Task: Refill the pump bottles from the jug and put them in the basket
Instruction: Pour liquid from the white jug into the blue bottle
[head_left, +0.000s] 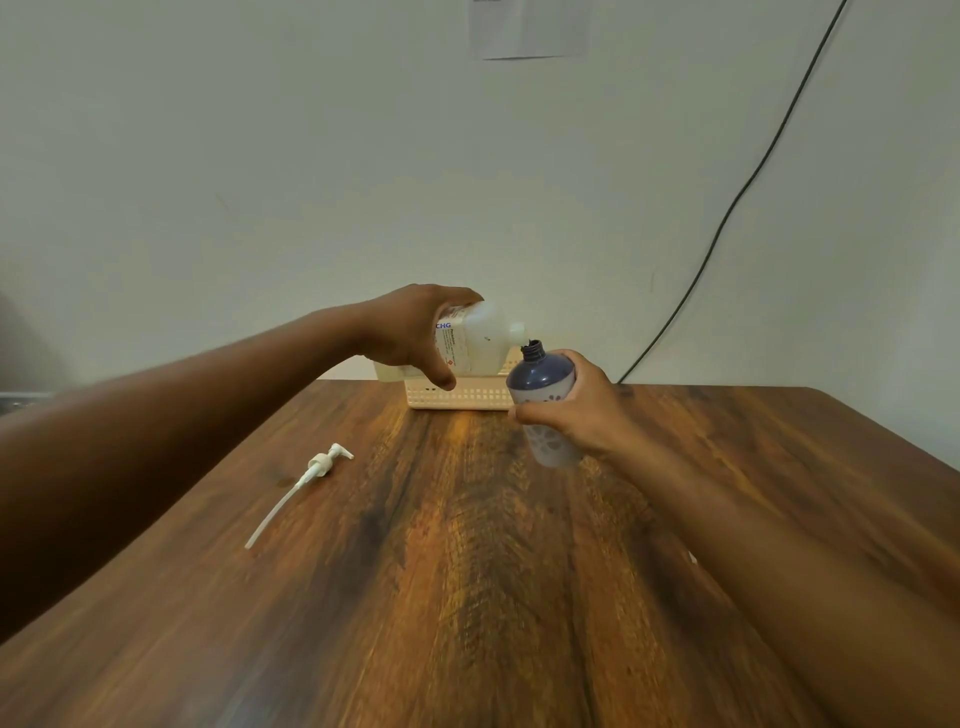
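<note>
My left hand (415, 332) grips a translucent white jug (478, 340) with a printed label, tipped on its side so its spout points right at the open neck of a dark blue pump bottle (540, 376). My right hand (576, 410) grips that bottle around its middle and holds it tilted above the table. The bottle's white pump head with its long dip tube (306, 483) lies loose on the table at the left. A cream perforated basket (457, 397) stands at the table's far edge, partly hidden behind the jug and bottle.
The wooden table (467, 571) runs from me to the pale wall. A black cable (727, 208) hangs down the wall at the right and a sheet of paper (530, 28) is stuck near the top.
</note>
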